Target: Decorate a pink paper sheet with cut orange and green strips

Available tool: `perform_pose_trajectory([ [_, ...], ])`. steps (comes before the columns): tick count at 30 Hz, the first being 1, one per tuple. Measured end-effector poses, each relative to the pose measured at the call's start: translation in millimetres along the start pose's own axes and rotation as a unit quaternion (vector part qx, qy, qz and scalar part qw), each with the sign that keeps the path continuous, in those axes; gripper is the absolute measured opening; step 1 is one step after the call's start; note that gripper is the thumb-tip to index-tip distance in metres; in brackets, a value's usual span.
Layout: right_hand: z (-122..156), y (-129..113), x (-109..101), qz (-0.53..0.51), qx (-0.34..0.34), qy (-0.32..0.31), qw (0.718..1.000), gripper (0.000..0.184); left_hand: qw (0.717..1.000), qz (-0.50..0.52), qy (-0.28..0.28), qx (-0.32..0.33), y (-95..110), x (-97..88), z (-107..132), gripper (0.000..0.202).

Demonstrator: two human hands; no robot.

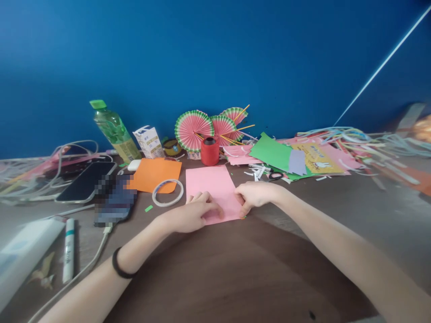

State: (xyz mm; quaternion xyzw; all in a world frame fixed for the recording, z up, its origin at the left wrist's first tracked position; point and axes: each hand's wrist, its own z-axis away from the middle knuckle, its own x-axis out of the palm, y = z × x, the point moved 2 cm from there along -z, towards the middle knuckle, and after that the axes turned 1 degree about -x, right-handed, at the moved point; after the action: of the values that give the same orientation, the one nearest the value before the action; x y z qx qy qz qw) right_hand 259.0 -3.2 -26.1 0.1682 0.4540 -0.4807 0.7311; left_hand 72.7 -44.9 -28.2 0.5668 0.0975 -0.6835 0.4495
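Observation:
A sheet of pink paper lies on the dark table. My left hand rests across its lower left part, palm down, with fingers apart on the sheet. A dark band circles the left wrist. At the sheet's lower right edge, my right hand is closed, with thumb and fingertips pinching the paper's border. Part of that edge is hidden under the fingers. A roll of clear tape lies left of the sheet, partly over an orange paper. Behind the pink sheet stands a spool of red thread.
Watermelon-patterned paper fans lean by the blue wall. Green paper, scraps and strips pile up at right. Leftward are a green-capped bottle, a small carton, phones, a cable and a marker.

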Motion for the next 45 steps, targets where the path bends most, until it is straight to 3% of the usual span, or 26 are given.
perform_pose_trajectory([
  [7, 4, -2, 0, -0.021, -0.021, 0.021, 0.999, 0.044, 0.999, 0.017, 0.032, 0.026, -1, 9.4, -6, 0.062],
  [14, 4, -25, 0, -0.069, -0.085, 0.064, 0.992, 0.039, 0.996, 0.042, 0.070, 0.034, -6, 9.5, -6, 0.033],
  [22, -21, -42, 4, -0.052, -0.095, 0.047, 0.993, 0.050, 0.984, 0.161, 0.036, 0.063, -14, -0.5, -4, 0.016],
  [27, -22, -40, 3, -0.061, -0.110, 0.014, 0.992, 0.051, 0.988, 0.133, 0.040, 0.072, -16, 1.4, -8, 0.015],
  [37, -19, -47, 2, -0.013, -0.098, 0.055, 0.994, 0.042, 0.988, 0.133, 0.053, 0.050, -17, 2.3, -9, 0.017],
  [45, -18, -49, 0, 0.018, -0.068, 0.021, 0.997, 0.054, 0.997, 0.055, 0.046, 0.019, -24, 0.5, -5, 0.015],
])
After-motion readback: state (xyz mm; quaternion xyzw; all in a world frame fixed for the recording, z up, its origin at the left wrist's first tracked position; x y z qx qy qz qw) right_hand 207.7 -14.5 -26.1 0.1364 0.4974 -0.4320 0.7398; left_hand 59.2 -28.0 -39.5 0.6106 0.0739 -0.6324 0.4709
